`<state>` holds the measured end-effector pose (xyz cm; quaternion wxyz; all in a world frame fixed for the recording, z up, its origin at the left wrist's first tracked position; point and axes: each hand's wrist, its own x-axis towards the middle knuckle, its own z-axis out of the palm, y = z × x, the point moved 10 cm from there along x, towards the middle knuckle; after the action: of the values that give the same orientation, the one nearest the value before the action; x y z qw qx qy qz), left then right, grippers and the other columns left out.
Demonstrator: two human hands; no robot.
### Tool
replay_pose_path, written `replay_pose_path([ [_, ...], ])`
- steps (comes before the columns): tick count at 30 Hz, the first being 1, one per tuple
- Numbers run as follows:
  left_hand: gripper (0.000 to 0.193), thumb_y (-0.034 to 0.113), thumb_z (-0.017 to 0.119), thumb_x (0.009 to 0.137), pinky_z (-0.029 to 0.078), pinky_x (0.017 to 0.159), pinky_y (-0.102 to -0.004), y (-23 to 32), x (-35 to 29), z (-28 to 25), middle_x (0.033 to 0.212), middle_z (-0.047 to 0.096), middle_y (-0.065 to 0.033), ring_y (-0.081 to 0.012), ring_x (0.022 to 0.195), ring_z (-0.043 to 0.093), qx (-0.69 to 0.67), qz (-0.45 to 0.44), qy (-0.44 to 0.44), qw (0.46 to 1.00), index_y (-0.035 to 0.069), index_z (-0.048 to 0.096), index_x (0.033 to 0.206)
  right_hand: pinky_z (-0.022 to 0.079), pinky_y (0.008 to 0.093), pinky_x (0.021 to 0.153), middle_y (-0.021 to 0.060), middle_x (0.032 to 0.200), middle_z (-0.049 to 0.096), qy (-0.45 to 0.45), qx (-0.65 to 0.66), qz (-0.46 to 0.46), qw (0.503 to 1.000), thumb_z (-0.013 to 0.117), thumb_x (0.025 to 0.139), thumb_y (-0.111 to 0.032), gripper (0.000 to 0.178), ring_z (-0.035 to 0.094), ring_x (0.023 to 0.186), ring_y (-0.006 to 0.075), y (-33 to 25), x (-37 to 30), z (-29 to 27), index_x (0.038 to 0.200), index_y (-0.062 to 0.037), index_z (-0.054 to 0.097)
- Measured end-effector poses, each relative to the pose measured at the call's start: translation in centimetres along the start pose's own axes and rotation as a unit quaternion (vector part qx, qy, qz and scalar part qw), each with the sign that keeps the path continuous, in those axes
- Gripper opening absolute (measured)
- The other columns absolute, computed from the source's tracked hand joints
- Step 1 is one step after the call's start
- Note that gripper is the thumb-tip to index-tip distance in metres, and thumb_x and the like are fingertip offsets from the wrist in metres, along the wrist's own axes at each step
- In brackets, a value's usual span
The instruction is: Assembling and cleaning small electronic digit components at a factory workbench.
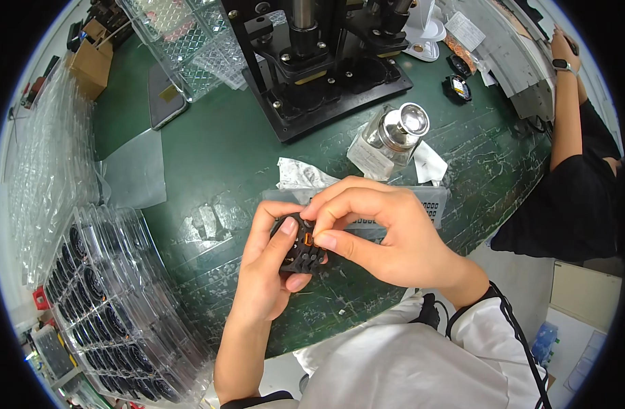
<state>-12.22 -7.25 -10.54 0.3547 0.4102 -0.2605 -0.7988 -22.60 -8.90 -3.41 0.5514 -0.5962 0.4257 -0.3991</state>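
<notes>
A worn, dark green work table [210,157] carried a black metal press stand [319,61] at its far edge, while stacked clear plastic trays of round black parts [101,300] sat on the table's left side, near the person's left elbow. Nearer the table's middle stood a clear bottle with a shiny metal cap [397,133]. Over the table's near edge, the left hand [268,273] was closed around a small black plastic part with an orange insert [300,249], thumb across its top. The right hand [380,232] pinched narrowly at the orange piece with thumb and forefinger. A slipped pinch could likely have sent the insert onto the cluttered table, or seated it crooked.
</notes>
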Motion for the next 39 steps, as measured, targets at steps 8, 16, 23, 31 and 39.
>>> replay_pose_path([
  [8,0.015,0.019,0.04,0.096,0.029,0.032,-0.0147,-0.09,0.28,-0.11,0.08,0.056,-0.0107,-0.0111,0.059,0.057,-0.003,0.011,-0.001,1.0,0.009,0.042,0.107,0.053,0.0272,0.077,0.0138,0.104,0.058,0.01,0.001,-0.005,1.0,0.062,0.082,0.002,0.006,0.062,0.086,0.0151,0.27,-0.05,-0.09,0.088,0.004,0.061],
  [16,0.014,0.019,0.041,0.096,0.029,0.033,-0.0147,0.13,0.25,-0.42,0.08,0.056,-0.0107,-0.0104,0.058,0.055,-0.007,0.02,0.014,1.0,0.009,0.043,0.106,0.053,0.0267,0.076,0.0143,0.103,0.059,0.01,-0.028,-0.024,0.999,0.062,0.082,0.001,0.006,0.062,0.086,0.0147,0.08,0.13,0.33,0.087,0.004,0.061],
  [23,0.014,0.02,0.04,0.098,0.03,0.038,-0.017,0.14,0.24,-0.32,0.082,0.057,-0.0089,-0.0076,0.057,0.052,-0.015,0.016,-0.01,1.0,0.009,0.042,0.106,0.052,0.0273,0.078,0.014,0.102,0.059,0.04,-0.019,-0.022,0.999,0.061,0.083,0.0,0.006,0.06,0.088,0.0153,0.48,-0.07,0.34,0.088,0.0034,0.06],
  [31,0.012,0.018,0.04,0.097,0.028,0.037,-0.0178,0.22,0.08,-0.33,0.078,0.055,-0.0062,-0.0051,0.052,0.047,-0.017,0.024,-0.005,1.0,0.009,0.044,0.104,0.05,0.0279,0.082,0.0137,0.103,0.057,0.048,-0.016,-0.035,0.998,0.061,0.083,0.0,0.007,0.059,0.091,0.0155,0.41,-0.29,0.63,0.088,0.0036,0.059],
  [39,0.013,0.019,0.041,0.097,0.027,0.037,-0.0176,0.1,0.11,-0.21,0.078,0.055,-0.006,-0.004,0.049,0.042,0.0,0.028,-0.007,1.0,0.009,0.044,0.104,0.05,0.027,0.079,0.0129,0.099,0.06,0.06,-0.07,-0.065,0.994,0.063,0.082,0.0,0.005,0.061,0.089,0.0164,-0.28,-0.63,0.39,0.086,0.0018,0.06],
])
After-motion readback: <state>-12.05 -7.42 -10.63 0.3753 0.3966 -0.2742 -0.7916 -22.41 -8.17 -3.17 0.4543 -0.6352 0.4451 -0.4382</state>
